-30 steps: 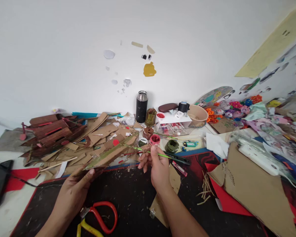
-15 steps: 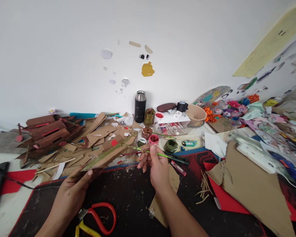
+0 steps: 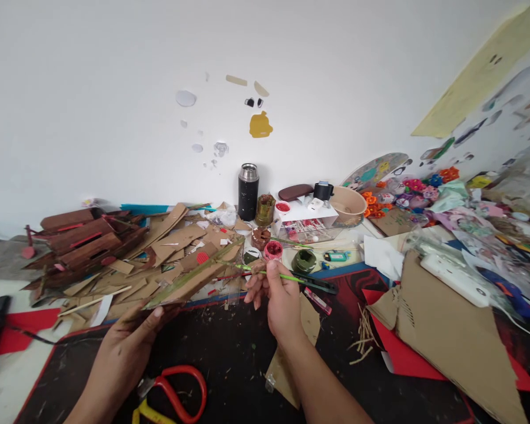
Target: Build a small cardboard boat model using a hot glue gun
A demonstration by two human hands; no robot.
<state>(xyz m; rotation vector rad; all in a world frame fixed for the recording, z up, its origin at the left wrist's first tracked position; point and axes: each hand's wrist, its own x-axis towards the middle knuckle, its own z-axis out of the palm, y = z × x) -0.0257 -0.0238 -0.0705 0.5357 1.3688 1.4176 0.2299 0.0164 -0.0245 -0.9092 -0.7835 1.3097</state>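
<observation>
My left hand (image 3: 135, 338) grips the near end of a long cardboard piece (image 3: 198, 280), with the thumb on top. Its upper edge is streaked with green paint. My right hand (image 3: 278, 294) pinches a thin paintbrush (image 3: 287, 277) with a bright green handle. The brush points left, its tip at or close to the far part of the cardboard; I cannot tell whether they touch. Just beyond the right hand stand a jar of red paint (image 3: 273, 250), a jar of dark green paint (image 3: 304, 261) and a jar of brown paint (image 3: 261, 238).
A brown model boat (image 3: 88, 241) sits at the left beside heaped cardboard scraps (image 3: 176, 241). Red-and-yellow handled pliers or cutters (image 3: 183, 386) lie in front on the dark mat. A black flask (image 3: 248, 197) stands by the wall. A large cardboard sheet (image 3: 454, 335) covers the right side.
The whole view has shifted slightly, so things appear a little further left. Both hands keep their holds on the cardboard piece and the paintbrush, with hardly any other movement.
</observation>
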